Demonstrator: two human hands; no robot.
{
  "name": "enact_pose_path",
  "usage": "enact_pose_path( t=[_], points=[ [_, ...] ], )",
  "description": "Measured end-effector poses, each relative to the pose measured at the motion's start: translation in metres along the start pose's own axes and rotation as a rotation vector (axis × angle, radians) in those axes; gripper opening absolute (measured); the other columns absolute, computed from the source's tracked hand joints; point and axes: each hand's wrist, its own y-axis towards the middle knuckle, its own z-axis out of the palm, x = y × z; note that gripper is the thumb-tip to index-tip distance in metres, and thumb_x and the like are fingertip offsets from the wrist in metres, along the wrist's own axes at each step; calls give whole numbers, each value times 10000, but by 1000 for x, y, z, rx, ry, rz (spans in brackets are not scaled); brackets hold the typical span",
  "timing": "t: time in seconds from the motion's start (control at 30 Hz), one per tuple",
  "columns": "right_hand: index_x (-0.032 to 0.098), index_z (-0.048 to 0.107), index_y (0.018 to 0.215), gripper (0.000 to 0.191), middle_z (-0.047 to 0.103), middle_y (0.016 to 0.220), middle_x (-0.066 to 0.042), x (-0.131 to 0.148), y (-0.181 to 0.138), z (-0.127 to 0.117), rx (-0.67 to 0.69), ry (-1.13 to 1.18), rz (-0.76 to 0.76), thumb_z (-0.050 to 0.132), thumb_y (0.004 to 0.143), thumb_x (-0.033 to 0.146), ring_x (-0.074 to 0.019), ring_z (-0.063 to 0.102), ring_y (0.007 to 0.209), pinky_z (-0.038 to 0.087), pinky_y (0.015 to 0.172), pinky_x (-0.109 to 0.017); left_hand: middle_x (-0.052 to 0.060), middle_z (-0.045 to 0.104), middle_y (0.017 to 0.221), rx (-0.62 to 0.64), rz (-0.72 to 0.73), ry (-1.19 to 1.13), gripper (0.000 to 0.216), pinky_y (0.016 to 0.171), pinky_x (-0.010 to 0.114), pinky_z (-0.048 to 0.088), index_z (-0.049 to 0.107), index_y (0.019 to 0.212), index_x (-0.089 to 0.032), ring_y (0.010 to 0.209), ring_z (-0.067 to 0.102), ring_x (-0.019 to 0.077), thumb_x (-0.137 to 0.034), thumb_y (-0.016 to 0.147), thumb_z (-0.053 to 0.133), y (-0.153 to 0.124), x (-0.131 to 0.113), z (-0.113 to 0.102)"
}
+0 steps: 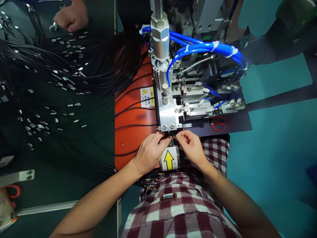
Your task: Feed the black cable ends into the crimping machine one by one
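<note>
My left hand [152,152] is closed at the front of the machine [167,114], thumb and fingers together. A black cable [126,154] runs across the orange plate and disappears beneath this hand. Just right of it, my right hand [192,147] pinches the thin wires [175,137] at the cable's end, where a bit of red shows. Both sets of fingertips almost meet below the metal block, partly hiding the wire ends. A white label with a yellow arrow [169,160] lies directly below them.
Several black cables cross the orange plate [133,132] into the machine. Cables with silvery ends cover the dark table [61,142]. Blue air hoses [198,48] arch above. Red-handled scissors [218,123] lie at right. Stripped cable ends [150,187] rest near my lap. Another person's hand [71,18] is upper left.
</note>
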Motion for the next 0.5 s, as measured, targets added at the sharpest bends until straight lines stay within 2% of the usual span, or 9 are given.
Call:
enact_pose_path(
  t=[0.1, 0.27, 0.43, 0.5],
  points=[
    [176, 596, 807, 220, 553, 662, 9, -1, -5, -3, -8, -8, -22, 577, 856, 390, -110, 454, 527, 379, 485, -232, 114, 591, 873, -14, -1, -10, 252, 670, 302, 524, 654, 1015, -116, 795, 571, 190, -134, 917, 423, 0, 0, 0],
    [181, 633, 791, 147, 623, 704, -20, 7, -16, 1, -75, -188, -135, 595, 851, 310, -135, 527, 597, 439, 583, -256, 118, 590, 871, -2, -20, -31, 268, 681, 312, 530, 662, 1012, -118, 812, 577, 197, -137, 918, 412, 0, 0, 1],
    [192, 616, 767, 106, 610, 717, -30, 17, -15, -1, -136, -393, -293, 569, 849, 240, -147, 522, 627, 438, 637, -283, 123, 590, 869, -12, -10, -45, 255, 674, 305, 530, 660, 1019, -104, 809, 573, 199, -133, 909, 432, -1, 0, 1],
    [192, 612, 760, 99, 595, 715, -27, 16, -11, -2, -118, -370, -298, 571, 839, 235, -148, 516, 641, 432, 642, -284, 121, 589, 873, -9, -10, -43, 252, 676, 306, 529, 659, 1024, -112, 812, 571, 198, -139, 910, 436, -1, 1, 2]
  ],
)
